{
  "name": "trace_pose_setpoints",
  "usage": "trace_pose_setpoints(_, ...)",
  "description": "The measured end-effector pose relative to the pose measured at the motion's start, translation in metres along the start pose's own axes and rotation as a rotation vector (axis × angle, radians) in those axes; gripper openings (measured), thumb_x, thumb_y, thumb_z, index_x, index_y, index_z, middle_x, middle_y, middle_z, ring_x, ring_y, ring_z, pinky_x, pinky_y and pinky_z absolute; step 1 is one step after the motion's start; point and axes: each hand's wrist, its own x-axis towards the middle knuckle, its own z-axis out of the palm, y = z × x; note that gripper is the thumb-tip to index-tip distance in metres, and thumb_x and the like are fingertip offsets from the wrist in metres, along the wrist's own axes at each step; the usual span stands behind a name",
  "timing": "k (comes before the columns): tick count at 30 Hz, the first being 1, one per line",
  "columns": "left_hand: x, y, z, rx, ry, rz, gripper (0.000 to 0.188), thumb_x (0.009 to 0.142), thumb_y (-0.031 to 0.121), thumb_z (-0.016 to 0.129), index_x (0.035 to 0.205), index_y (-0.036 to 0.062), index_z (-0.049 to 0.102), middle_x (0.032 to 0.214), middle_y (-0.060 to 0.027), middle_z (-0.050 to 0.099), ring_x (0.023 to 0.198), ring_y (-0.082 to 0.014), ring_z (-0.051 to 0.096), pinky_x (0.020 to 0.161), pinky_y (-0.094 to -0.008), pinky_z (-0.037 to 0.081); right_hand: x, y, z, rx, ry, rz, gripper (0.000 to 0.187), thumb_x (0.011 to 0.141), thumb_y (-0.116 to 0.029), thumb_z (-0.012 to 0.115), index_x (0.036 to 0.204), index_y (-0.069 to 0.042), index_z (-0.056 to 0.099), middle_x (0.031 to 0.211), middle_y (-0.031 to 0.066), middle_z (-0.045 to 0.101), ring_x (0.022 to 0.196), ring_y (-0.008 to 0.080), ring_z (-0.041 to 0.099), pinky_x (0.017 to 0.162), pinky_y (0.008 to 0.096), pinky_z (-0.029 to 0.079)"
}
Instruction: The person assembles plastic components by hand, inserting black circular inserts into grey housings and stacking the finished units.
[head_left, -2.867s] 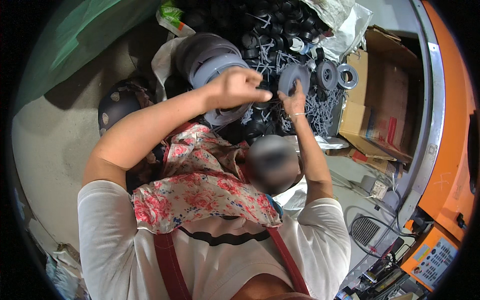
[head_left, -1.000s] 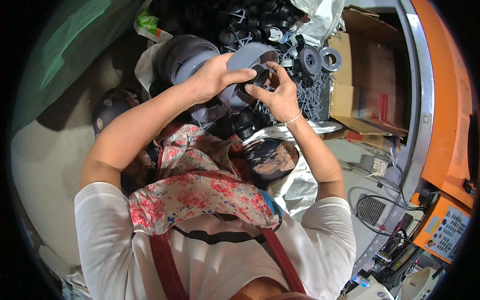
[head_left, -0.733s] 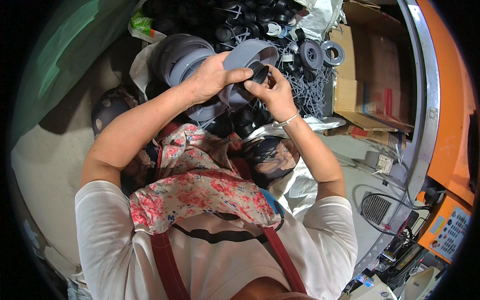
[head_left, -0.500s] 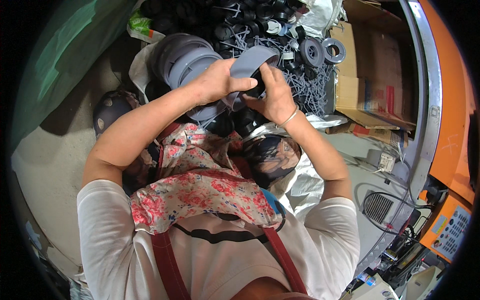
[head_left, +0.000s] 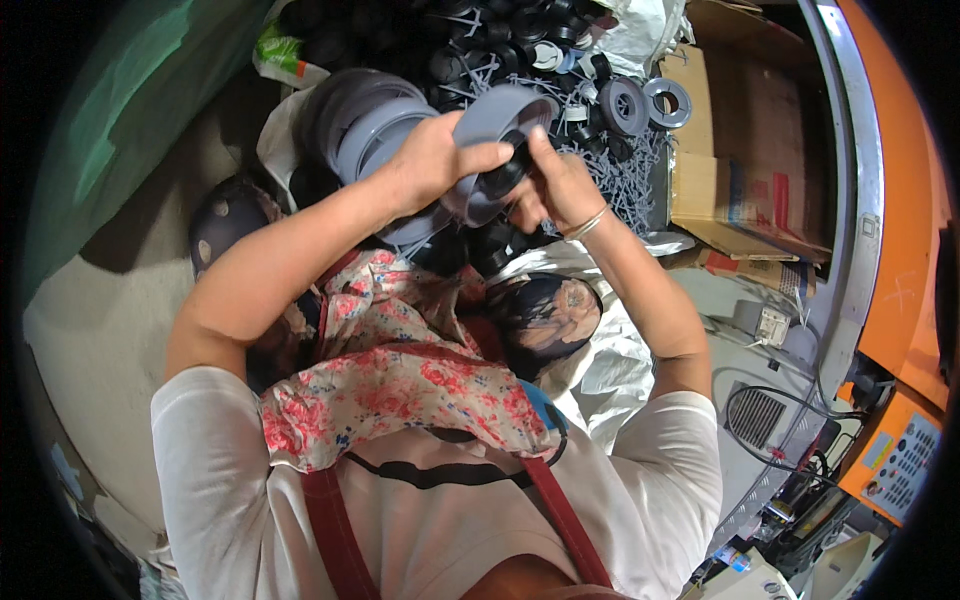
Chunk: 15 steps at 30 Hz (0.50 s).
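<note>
A wide grey plastic ring (head_left: 490, 112), its open side tilted toward the right, is held up over the pile of parts. My left hand (head_left: 432, 160) grips its left side, with the thumb laid across its opening. Inside the opening sits a black round plastic part (head_left: 507, 172). Closed on the right side of that black part is my right hand (head_left: 568, 192), thumb above and fingers curled below; their tips are partly hidden. Stacked larger grey round parts (head_left: 375, 138) lie just left of and beneath my left hand.
Black caps and thin grey plastic sprues (head_left: 622, 190) lie heaped beyond my hands. Two rings, one dark grey (head_left: 624, 105) and one with a pale face (head_left: 667, 103), rest at the heap's right. An open cardboard box (head_left: 700, 185) stands farther right, beside an orange machine (head_left: 905, 210).
The grey ring has tipped, showing more of its inside and the black part. My right hand has turned, its thumb moving up and its fingers curling underneath.
</note>
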Motion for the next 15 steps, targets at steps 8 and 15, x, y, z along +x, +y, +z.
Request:
trace_pose_setpoints(8, 0.004, -0.01, 0.013, -0.221, 0.016, 0.004, 0.052, 0.077, 0.032, 0.07, 0.109, -0.003, 0.05, 0.097, -0.006, 0.058, 0.087, -0.0104, 0.056, 0.075, -0.0239, 0.046, 0.005, 0.027, -0.004, -0.812, 0.318, -0.905, 0.06, 0.07, -0.008, 0.072, 0.12, 0.003, 0.039, 0.089, 0.0082, 0.06, 0.07, 0.0113, 0.059, 0.06, 0.0254, 0.049)
trace_pose_setpoints(15, 0.015, -0.02, 0.015, 0.097, 0.089, 0.139, 0.05, 0.078, 0.036, 0.069, 0.107, -0.001, 0.051, 0.085, -0.0048, 0.06, 0.081, -0.0088, 0.056, 0.066, -0.0228, 0.048, 0.013, 0.024, -0.009, 0.03, 0.051, -0.017, 0.061, 0.08, -0.061, 0.05, 0.075, -0.001, 0.058, 0.058, 0.0098, 0.057, 0.039, 0.0188, 0.054, 0.03, 0.0247, 0.038)
